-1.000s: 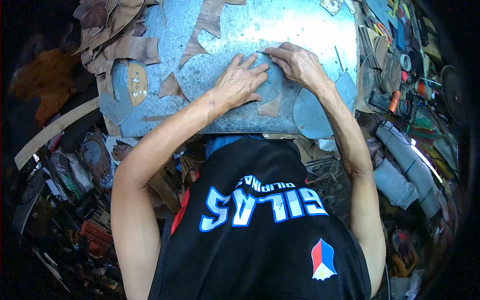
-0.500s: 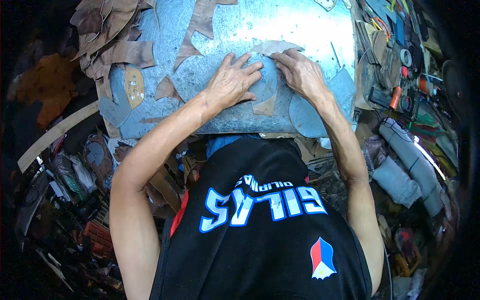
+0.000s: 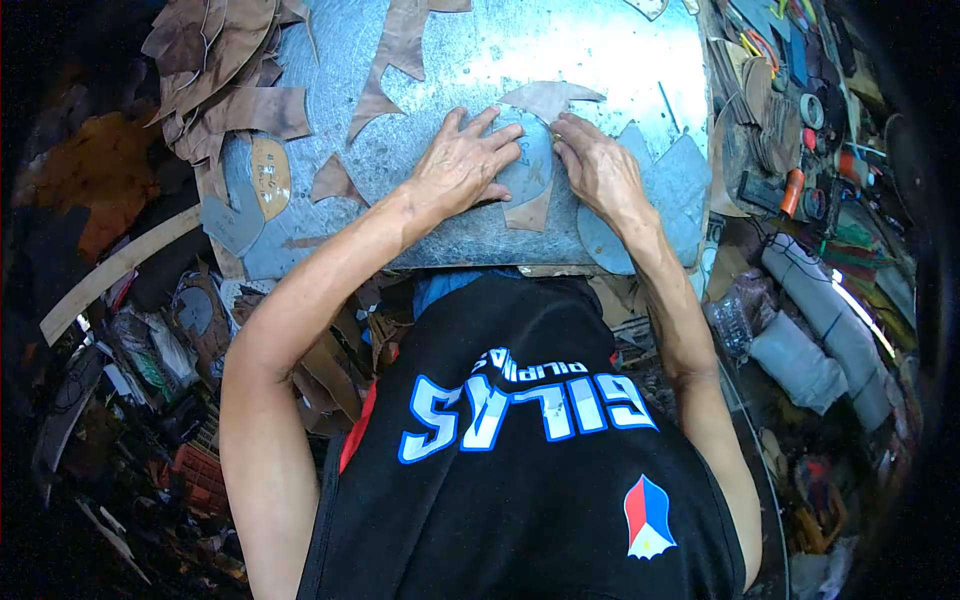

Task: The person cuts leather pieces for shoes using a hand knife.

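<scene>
My left hand lies flat with fingers spread, its fingertips on a grey rounded template with faint handwriting on it. Brown leather shows from beneath the template, as an upper strip and a lower piece. At the template's right edge is my right hand, its fingers curled together and the tips close to the leather. Whatever is pinched in them is too hidden to name.
Under everything is a scuffed metal-topped table. Leather scraps pile up at the left, near a tan template. More grey templates lie at the right. An orange-handled tool and tape roll sit beyond the edge.
My right hand has slid down along the template's right edge, away from the upper leather strip, which is more exposed now. My left hand stays in place.
</scene>
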The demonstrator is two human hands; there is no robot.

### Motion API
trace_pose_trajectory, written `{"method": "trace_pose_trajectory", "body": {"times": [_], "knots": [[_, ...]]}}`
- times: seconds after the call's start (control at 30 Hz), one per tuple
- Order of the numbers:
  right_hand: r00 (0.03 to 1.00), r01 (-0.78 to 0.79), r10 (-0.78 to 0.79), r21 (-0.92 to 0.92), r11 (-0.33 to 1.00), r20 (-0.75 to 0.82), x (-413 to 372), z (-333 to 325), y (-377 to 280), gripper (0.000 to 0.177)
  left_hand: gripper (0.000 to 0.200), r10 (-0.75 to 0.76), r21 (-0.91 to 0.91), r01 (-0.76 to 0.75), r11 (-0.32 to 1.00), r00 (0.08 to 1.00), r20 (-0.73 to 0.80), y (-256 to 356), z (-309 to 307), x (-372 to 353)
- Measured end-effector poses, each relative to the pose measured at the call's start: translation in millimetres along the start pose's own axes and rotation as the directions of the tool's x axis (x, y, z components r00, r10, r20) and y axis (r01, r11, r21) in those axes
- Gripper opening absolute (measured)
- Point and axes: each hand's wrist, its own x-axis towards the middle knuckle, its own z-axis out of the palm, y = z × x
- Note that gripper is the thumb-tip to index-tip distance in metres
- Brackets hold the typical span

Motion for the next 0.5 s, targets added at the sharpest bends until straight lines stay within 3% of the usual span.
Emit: {"method": "trace_pose_trajectory", "body": {"times": [0.13,0.33,0.5], "knots": [[0.998,-0.069,0.069,0.030,0.997,0.000,-7,-1,-12,0.026,0.057,0.010,0.004,-0.010,1.000,1.000,-0.009,-1,0,-1],[0.990,-0.078,0.082,0.041,0.996,-0.117,-13,12,-16,0.028,0.057,0.007,0.015,-0.007,1.000,1.000,0.005,0,-2,0],[0.999,-0.045,0.045,0.052,0.998,-0.010,-7,-5,-12,0.025,0.055,0.013,0.007,-0.013,1.000,1.000,0.009,0,1,-1]]}}
